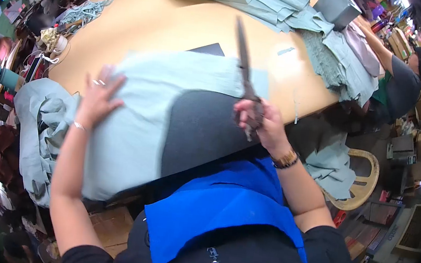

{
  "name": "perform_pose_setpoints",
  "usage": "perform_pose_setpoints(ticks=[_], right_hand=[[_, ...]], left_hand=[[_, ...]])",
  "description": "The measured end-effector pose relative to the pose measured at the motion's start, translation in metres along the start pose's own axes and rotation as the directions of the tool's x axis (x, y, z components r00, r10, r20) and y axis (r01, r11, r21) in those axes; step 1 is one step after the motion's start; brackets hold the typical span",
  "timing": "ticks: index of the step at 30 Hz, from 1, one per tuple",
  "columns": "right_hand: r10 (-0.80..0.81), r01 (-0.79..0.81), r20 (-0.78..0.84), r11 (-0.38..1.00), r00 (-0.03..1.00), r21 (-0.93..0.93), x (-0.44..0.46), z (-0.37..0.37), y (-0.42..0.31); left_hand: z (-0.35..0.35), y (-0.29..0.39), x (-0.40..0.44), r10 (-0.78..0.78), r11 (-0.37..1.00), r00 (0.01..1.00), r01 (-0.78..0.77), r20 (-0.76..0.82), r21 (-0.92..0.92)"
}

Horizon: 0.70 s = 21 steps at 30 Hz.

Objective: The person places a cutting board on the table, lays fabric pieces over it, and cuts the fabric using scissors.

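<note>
My left hand [101, 95] lies with fingers spread on a light blue-green cloth [134, 138], near the cloth's left side. Large scissors [246, 68] are in my right hand [263, 121], fingers wrapped round the handles, blades pointing up and away from me above the table. Beneath and left of the scissors, a dark grey panel with a curved edge [200, 128] rests on the cloth at the table's near edge. A second dark piece [208, 49] shows beyond the cloth's far edge.
Stacked blue-green cloth [266, 3] lies along the table's [171, 20] far side, where a co-worker's hands touch it. Another person [405, 83] reaches in at the right. Crumpled cloth [45, 123] hangs at the left. A chair [363, 180] holding cloth stands at the right.
</note>
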State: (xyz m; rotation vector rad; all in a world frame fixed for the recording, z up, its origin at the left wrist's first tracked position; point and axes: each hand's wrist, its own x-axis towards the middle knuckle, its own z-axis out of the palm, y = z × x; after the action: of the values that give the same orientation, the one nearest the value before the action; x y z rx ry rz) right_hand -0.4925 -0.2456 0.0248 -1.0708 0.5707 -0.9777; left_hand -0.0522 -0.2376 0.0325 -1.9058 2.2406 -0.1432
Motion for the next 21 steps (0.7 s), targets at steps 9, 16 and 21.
perform_pose_setpoints(ticks=[9,16,21], right_hand=[[-0.109,0.042,-0.468,0.988,0.877,-0.150,-0.079,-0.049,-0.012],[-0.059,-0.020,-0.400,0.981,0.914,-0.192,-0.072,-0.038,-0.006],[0.016,-0.110,-0.324,0.955,0.946,-0.276,-0.085,-0.027,-0.022]], left_hand=[[0.011,0.099,0.045,-0.519,0.800,0.853,0.508,0.056,-0.319],[-0.015,0.172,0.056,0.332,0.869,0.932,-0.363,-0.146,-0.337],[0.008,0.020,0.077,0.178,0.981,0.983,-0.180,-0.039,-0.076]])
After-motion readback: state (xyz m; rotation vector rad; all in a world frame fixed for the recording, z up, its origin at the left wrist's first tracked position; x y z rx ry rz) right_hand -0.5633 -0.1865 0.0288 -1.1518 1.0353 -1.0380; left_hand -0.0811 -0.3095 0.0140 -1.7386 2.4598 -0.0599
